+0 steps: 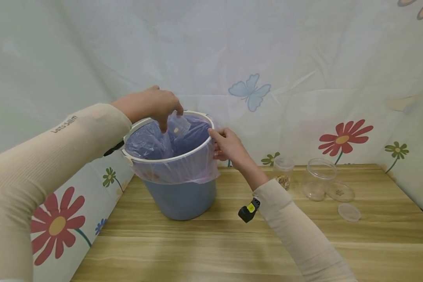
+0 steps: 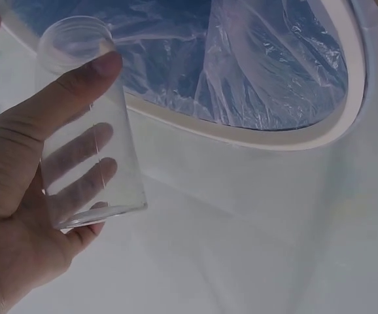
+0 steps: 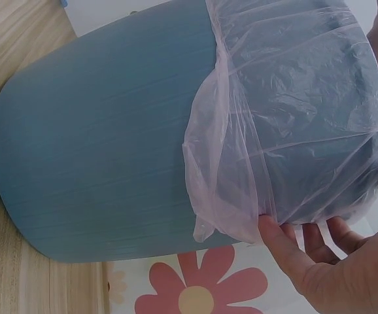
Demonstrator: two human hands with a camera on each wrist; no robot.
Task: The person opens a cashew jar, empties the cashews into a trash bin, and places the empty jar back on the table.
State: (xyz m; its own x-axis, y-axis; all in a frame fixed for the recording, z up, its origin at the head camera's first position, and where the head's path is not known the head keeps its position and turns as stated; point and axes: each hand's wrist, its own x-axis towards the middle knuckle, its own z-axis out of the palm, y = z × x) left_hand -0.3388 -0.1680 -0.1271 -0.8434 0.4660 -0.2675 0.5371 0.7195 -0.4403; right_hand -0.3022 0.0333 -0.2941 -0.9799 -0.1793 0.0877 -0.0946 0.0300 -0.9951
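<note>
Wooden table (image 1: 232, 243), floral backdrop. Your left hand (image 1: 151, 103) grips clear jar (image 2: 87, 124) tipped above bin (image 1: 181, 197); right hand (image 1: 229, 147) pinches liner (image 3: 280, 131) at bin rim. Keep jar mouth inside rim.

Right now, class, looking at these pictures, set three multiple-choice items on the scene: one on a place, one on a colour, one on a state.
1. Where is the clear jar that the left hand holds?
A. over the bin
B. on the table
C. under the bin

2. What colour is the bin's body?
A. red
B. blue
C. yellow

3. How does the big jar on the table stand?
A. lidded
B. crushed
C. open

Answers:
1 A: the left hand grips the clear jar over the bin.
2 B: its wall is blue.
3 C: the big jar on the table is open.
</note>
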